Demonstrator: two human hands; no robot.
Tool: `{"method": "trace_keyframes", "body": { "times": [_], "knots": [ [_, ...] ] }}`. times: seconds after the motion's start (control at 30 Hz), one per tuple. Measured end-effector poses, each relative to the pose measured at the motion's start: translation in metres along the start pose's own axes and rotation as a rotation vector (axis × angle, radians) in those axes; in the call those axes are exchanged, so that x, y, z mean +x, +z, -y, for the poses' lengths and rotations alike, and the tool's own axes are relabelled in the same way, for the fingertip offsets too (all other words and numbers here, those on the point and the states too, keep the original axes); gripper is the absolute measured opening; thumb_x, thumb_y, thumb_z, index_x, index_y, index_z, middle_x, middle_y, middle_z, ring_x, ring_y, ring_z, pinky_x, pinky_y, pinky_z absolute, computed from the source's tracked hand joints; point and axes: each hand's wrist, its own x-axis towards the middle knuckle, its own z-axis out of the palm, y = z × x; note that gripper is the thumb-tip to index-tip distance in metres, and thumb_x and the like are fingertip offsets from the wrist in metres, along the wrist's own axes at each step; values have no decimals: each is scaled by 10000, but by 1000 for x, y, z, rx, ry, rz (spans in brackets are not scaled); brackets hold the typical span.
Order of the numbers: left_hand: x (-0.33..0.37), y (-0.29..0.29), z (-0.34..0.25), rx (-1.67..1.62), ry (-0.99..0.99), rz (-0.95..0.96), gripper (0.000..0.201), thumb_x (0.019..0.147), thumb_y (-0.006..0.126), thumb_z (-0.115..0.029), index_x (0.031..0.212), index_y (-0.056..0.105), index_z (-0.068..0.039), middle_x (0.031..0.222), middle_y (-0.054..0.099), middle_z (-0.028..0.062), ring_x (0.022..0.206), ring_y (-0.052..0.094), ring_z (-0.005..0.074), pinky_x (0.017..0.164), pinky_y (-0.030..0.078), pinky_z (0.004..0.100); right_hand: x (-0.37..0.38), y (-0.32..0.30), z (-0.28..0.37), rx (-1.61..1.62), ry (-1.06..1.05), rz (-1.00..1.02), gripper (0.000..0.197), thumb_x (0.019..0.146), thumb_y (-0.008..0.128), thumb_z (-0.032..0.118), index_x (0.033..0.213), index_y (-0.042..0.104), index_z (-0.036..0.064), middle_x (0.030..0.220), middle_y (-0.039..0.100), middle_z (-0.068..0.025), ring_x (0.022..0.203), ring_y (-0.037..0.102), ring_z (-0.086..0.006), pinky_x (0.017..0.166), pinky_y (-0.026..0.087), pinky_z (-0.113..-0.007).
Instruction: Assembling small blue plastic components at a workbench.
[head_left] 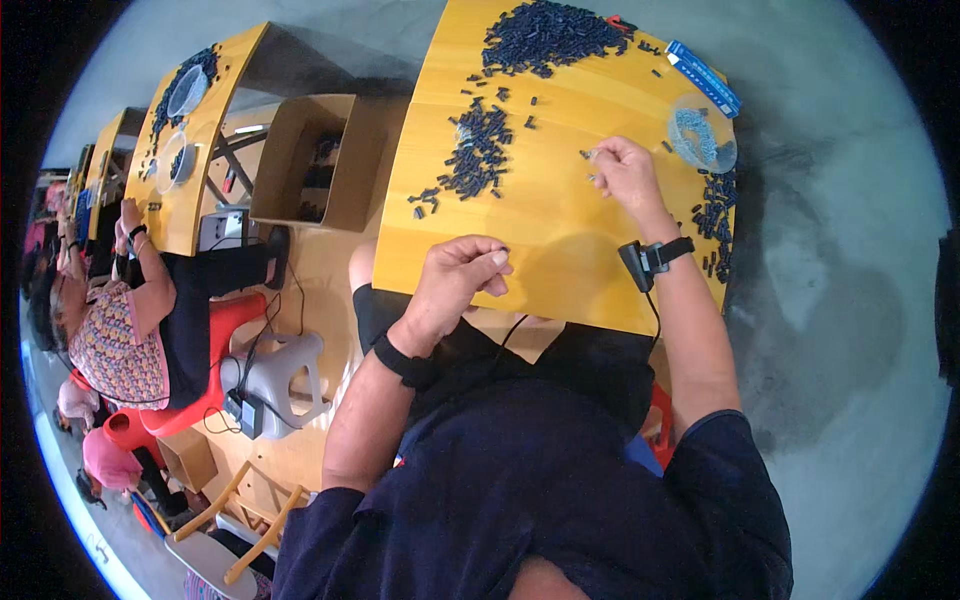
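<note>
My left hand (462, 282) is over the near edge of the yellow table (540, 200), thumb and forefinger pinched on what looks like a small black piece; its tip barely shows. Farther right and forward, my right hand (628, 178) is closed, with tiny pale bits showing at the fingertips, too small to name. Beside it stands a clear plastic bowl (731, 158) holding small light-blue parts. A loose cluster of short black tubular pieces (478, 150) lies ahead of my left hand. More black pieces (716, 215) lie along the right edge, below the bowl.
A large heap of black pieces (550, 38) covers the far end, with a small red item (620, 23) beside it. A blue-and-white box (703, 78) lies at the far right. Left of the table are an open cardboard box (355, 165), a grey stool (285, 375) and a seated co-worker (125, 330).
</note>
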Motion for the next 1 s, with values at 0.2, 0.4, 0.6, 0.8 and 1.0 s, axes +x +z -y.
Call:
{"method": "trace_keyframes", "body": {
  "times": [0.2, 0.4, 0.6, 0.8, 1.0],
  "knots": [
    [-3, 13, -11, -92, 154, 92, 116, 880, 591, -35, 983, 613, 13, 830, 655, 87, 686, 624, 145, 647, 508, 244, -19, -2, 12, 334, -15, 21, 94, 871, 558, 76, 912, 599, 2, 683, 572, -23, 547, 567, -98, 478, 492, -237],
    [-12, 20, -20, -108, 243, 132, 149, 878, 585, -16, 1017, 617, 27, 840, 659, 107, 705, 640, 176, 671, 539, 278, -53, 6, 33, 570, 11, 146, 99, 908, 540, 86, 952, 582, 8, 808, 587, -38, 623, 591, -114, 564, 533, -269],
    [-20, 27, -27, -126, 296, 154, 142, 873, 591, -11, 1007, 623, 25, 840, 661, 120, 686, 643, 187, 653, 548, 291, -95, 13, 69, 713, -29, 336, 100, 917, 536, 87, 980, 571, 17, 837, 586, -42, 635, 593, -114, 582, 539, -273],
    [-26, 31, -30, -116, 303, 158, 137, 874, 595, -23, 998, 621, 27, 838, 657, 110, 688, 636, 177, 652, 534, 274, -130, 20, 92, 737, -105, 393, 98, 921, 536, 85, 966, 582, 12, 767, 600, -53, 621, 586, -111, 546, 506, -243],
    [-34, 36, -35, -109, 280, 163, 139, 882, 592, -37, 1000, 621, 31, 849, 656, 85, 710, 632, 145, 657, 516, 245, -144, 25, 98, 820, -84, 488, 92, 919, 534, 68, 965, 582, 4, 778, 618, -82, 635, 603, -122, 548, 512, -241]
  ]
}}
